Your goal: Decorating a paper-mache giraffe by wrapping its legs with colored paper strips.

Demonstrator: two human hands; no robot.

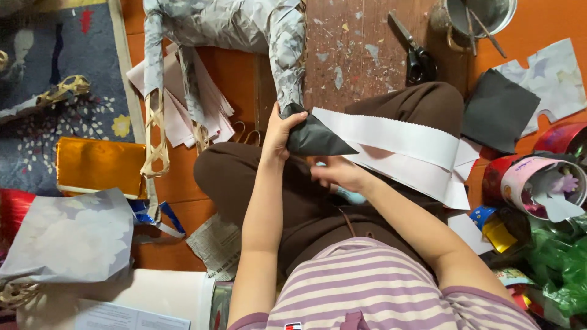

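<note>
The person sits on the floor with crossed legs. The left hand is closed on the black paper, thumb on top, and presses it against the end of a frame leg covered in grey paper. It looks like the step of fixing the black piece onto that leg. The right hand lies lower, over the lap; the fingers curl around something light blue, but I cannot tell what it is or how tight the grip is. The black paper is just in front of the left knee, and its point lies over the white strips.

For the next move, I think the left hand must keep the paper firm while the right one brings its item to the joint.

Around: scissors and a metal cup lie well apart, a gold sheet at the left, tins at the right. The white strips crowd the working place.
</note>
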